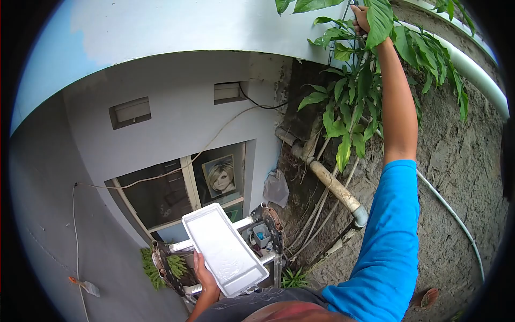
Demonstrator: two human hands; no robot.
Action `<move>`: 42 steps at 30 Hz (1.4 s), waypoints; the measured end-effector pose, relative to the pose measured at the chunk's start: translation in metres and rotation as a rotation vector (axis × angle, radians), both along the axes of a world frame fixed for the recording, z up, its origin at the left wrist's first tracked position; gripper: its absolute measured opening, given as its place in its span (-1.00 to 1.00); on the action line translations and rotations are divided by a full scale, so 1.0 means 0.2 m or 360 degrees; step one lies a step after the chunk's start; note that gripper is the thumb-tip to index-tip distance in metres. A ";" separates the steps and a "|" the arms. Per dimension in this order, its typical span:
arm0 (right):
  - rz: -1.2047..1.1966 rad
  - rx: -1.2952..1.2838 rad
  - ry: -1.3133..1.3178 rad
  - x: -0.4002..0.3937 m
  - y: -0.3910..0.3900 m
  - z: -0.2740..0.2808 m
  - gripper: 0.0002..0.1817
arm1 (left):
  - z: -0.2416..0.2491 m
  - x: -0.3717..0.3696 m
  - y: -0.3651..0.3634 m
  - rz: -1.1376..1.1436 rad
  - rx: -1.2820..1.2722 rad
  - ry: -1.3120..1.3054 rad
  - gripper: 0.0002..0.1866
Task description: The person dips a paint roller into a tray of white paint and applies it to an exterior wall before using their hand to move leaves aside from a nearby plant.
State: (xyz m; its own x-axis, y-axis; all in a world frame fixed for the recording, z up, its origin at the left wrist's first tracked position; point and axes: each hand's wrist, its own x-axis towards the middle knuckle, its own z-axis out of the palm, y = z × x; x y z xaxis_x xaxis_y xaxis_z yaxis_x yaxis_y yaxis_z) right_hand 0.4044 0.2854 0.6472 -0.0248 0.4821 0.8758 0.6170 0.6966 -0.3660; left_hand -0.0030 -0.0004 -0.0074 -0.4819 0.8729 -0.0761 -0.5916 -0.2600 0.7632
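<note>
Two hands busy, up high by a wall w/ a paint tray.

Left hand (203,275), bottom centre of frame, is cupped under the near end of the white tray (224,249), fingers curled on its edge; tray sits lower centre, tilted a bit, wet white paint inside. Right hand (361,17) is stretched to the top right, closed round something thin among the leaves (351,102), can't tell what exactly, prob a handle. Below: window (177,196) w/ a poster, pipe (335,188) running down the rough wall, scaffold frame (271,228) under the tray. Risk imo: tray's held one-handed from one end, so any wobble while reaching up could slop paint over the edge or drop it onto stuff below. Leaves also hide the right hand's grip, so a slip there looks easy, esp. at full stretch.
</note>
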 end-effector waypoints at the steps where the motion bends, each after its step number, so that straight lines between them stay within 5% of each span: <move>1: -0.0111 -0.0016 0.0011 -0.03 -0.03 0.04 -0.79 | -0.01 0.00 0.00 0.0002 0.0002 -0.0002 -0.42; 5: -0.0560 -0.0096 0.0055 -0.12 -0.06 0.16 -0.77 | -0.03 -0.02 0.01 -0.0010 0.0026 0.0024 -0.42; 6: -0.1315 -0.0609 -0.0150 -0.09 0.06 0.26 -0.69 | -0.04 -0.02 0.01 -0.0019 0.0037 0.0033 -0.42; 7: -0.1323 -0.0616 -0.0151 -0.08 0.07 0.16 -0.69 | -0.05 -0.01 0.00 -0.0028 0.0030 0.0033 -0.42; 9: -0.0027 0.0106 0.0057 -0.04 0.06 -0.10 -0.73 | -0.05 -0.01 0.01 0.0012 -0.0013 0.0016 -0.42; 14: -0.0066 -0.0012 0.0166 -0.01 0.08 -0.54 -0.75 | -0.05 -0.01 0.02 -0.0011 -0.0013 0.0013 -0.43; 15: 0.0002 0.0344 -0.0118 0.04 0.10 -0.63 -0.72 | -0.05 -0.02 0.02 -0.0027 -0.0003 0.0034 -0.44; 17: -0.0302 -0.0059 -0.0115 0.07 0.08 -0.73 -0.65 | -0.07 -0.02 0.02 -0.0028 -0.0004 0.0039 -0.44; 23: -0.0051 -0.0231 0.0393 -0.10 -0.27 -1.04 -0.64 | -0.09 -0.03 0.03 -0.0025 0.0014 0.0061 -0.45; 33: -0.0105 -0.0445 0.0523 -0.23 -0.70 -1.67 -0.64 | -0.07 -0.03 0.02 -0.0047 0.0022 0.0003 -0.45; 42: -0.0328 -0.0568 0.0184 -0.17 -1.18 -2.31 -0.69 | 0.01 -0.01 0.00 -0.0066 -0.0031 0.0046 -0.46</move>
State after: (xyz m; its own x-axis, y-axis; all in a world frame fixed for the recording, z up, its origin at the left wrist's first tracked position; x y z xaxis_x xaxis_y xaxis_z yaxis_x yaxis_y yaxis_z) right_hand 0.3697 0.0494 0.1860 0.1925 0.7400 0.6445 0.6709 0.3800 -0.6368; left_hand -0.0044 -0.0008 -0.0053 -0.4476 0.8907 -0.0800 -0.5793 -0.2206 0.7847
